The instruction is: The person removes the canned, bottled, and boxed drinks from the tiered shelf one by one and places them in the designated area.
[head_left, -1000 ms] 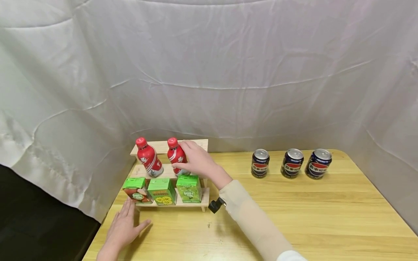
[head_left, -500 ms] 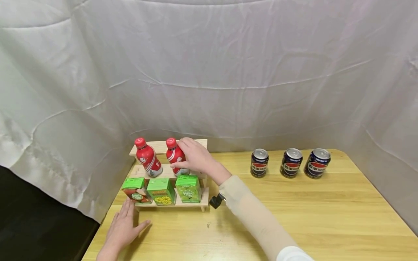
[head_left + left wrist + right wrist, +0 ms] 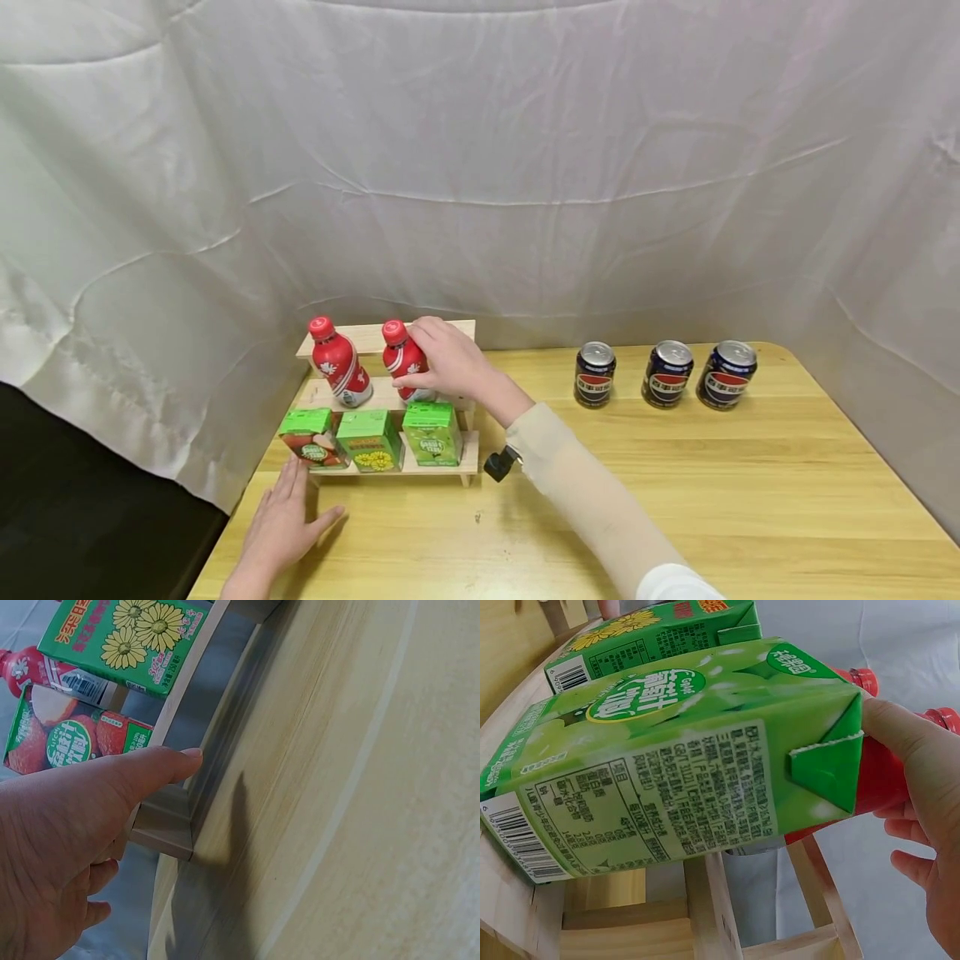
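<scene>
The right hand is wrapping its fingers around the right red bottle on the shelf; the left hand is lying flat, fingers released, on the tabletop.

Head view: high, facing forward and down over the whole pale wooden worktop and the stepped pale wooden shelf rack. Left wrist view: very close, low at the rack's front foot. Right wrist view: very close, looking up past the green grape-printed drink carton, which the head view also shows.
</scene>
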`<state>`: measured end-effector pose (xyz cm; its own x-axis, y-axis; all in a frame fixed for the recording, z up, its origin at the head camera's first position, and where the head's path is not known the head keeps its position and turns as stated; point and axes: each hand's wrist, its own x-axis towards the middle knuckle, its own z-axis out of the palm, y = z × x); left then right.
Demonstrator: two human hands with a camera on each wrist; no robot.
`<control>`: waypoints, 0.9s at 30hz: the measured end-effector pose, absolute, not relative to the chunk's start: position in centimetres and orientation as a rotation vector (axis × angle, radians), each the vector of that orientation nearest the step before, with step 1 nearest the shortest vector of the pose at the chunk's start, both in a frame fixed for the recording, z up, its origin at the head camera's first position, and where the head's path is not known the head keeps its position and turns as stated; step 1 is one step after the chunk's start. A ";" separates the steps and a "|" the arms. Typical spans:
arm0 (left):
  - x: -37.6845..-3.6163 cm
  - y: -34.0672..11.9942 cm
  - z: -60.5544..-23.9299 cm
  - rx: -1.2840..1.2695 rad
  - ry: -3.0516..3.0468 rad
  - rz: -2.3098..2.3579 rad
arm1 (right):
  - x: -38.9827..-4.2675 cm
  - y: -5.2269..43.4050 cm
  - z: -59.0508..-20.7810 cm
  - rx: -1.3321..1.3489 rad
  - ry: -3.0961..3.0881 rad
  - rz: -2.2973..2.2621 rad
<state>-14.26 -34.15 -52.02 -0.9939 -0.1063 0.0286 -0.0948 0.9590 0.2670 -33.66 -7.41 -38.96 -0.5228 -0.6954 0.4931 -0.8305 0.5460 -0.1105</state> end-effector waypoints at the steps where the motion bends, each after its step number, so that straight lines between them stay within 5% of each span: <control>1: -14.2 -34.1 -52.0 0.158 -3.067 -0.417 | -33.6 -7.3 -38.9 1.237 -2.390 0.472; 27: -14.3 -34.1 -52.1 0.148 -3.067 -0.414 | -32.0 0.7 -37.5 1.165 -2.242 0.529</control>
<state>-14.28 -34.14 -52.11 -0.9945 -0.1002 0.0303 -0.0886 0.9597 0.2667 -31.95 0.68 -37.46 -0.4712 -0.6151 0.6322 -0.8328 0.5463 -0.0892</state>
